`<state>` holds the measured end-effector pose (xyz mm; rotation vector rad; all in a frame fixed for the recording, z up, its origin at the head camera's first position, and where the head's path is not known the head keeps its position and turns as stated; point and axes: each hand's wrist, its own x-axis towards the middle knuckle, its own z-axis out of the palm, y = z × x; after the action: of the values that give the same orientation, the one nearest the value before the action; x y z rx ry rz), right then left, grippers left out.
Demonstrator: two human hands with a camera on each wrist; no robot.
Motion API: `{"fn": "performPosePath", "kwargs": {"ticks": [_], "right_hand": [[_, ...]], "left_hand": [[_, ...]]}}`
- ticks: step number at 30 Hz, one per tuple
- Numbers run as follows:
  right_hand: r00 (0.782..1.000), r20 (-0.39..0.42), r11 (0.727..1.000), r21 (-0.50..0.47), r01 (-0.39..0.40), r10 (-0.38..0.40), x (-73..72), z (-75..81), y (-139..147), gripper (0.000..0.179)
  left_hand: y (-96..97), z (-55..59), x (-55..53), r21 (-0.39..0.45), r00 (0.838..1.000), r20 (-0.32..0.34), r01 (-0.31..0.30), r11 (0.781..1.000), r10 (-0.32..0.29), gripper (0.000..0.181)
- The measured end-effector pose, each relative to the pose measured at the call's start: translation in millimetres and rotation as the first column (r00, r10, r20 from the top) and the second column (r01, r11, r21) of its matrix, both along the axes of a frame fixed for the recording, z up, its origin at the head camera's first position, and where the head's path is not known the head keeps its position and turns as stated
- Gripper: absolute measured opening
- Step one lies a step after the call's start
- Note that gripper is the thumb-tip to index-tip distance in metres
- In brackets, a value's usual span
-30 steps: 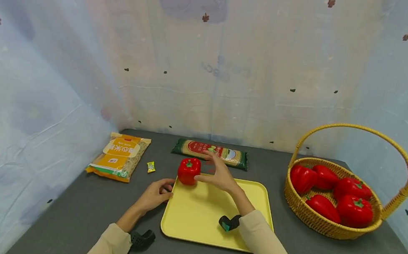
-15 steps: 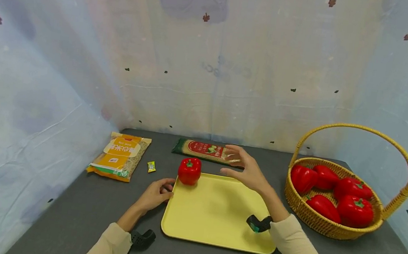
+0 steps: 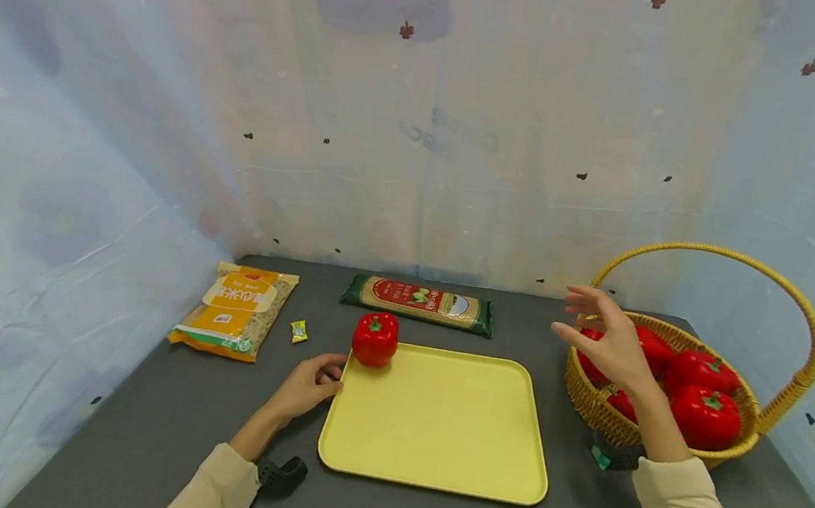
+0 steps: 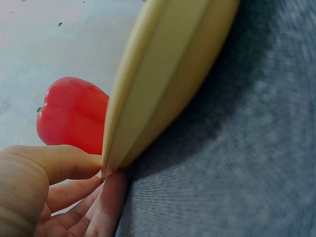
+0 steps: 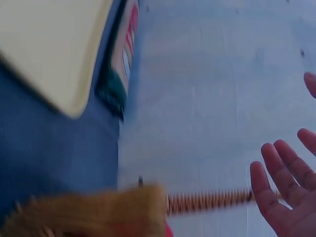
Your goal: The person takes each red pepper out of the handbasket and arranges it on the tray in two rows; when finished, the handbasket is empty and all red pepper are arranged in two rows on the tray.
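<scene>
A yellow tray point(image 3: 441, 425) lies on the dark table, with one red bell pepper point(image 3: 375, 340) at its far left corner. At the tray's left rim is my left hand point(image 3: 305, 385); the left wrist view shows thumb and fingers point(image 4: 74, 163) pinching that rim, close beside the pepper. My right hand point(image 3: 616, 345) is raised over the left side of a wicker basket point(image 3: 590, 405), fingers spread and holding nothing. Inside the basket are several red peppers point(image 3: 706, 415), some partly hidden behind the right hand and forearm.
Behind the tray lies a long green-ended noodle packet point(image 3: 417, 302). An orange bag of grain point(image 3: 235, 310) rests at the back left, with a small yellow wrapped candy point(image 3: 299, 331) beside it. The basket's tall arched handle point(image 3: 710, 249) rises at the right.
My right hand has moved right, from beside the pepper on the tray, across the tray to the basket. The left hand has kept its place at the tray rim.
</scene>
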<state>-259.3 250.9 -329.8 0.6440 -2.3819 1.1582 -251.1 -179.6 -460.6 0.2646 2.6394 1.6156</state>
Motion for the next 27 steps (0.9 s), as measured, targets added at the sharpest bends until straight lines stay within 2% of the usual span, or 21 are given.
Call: {"fn": "performPosePath", "kwargs": {"ticks": [5, 8, 12, 22, 27], "right_hand": [[0.999, 0.020, 0.997, -0.056, 0.045, -0.044, -17.4, -8.8, 40, 0.057], [0.995, 0.058, 0.995, -0.060, 0.082, -0.078, -23.3, -10.1, 58, 0.058], [0.989, 0.105, 0.993, -0.048, 0.111, -0.105, -30.4, -11.5, 77, 0.061], [0.976, 0.193, 0.994, -0.039, 0.107, -0.097, -45.0, -19.8, 112, 0.060], [0.980, 0.180, 0.994, -0.051, 0.094, -0.084, -49.0, -23.9, 124, 0.058]], "left_hand": [[4.2, 21.1, 13.4, -0.004, 1.000, -0.006, 0.021, 1.000, -0.021, 0.043], [0.6, 11.0, 6.5, 0.002, 1.000, -0.009, 0.022, 1.000, -0.022, 0.043], [-5.2, -8.9, -7.4, 0.006, 1.000, -0.001, 0.013, 1.000, -0.013, 0.043], [-5.5, -12.0, -8.8, 0.010, 1.000, 0.007, 0.014, 1.000, -0.015, 0.042], [-4.9, -11.4, -7.7, 0.020, 1.000, -0.001, 0.011, 1.000, -0.011, 0.044]]}}
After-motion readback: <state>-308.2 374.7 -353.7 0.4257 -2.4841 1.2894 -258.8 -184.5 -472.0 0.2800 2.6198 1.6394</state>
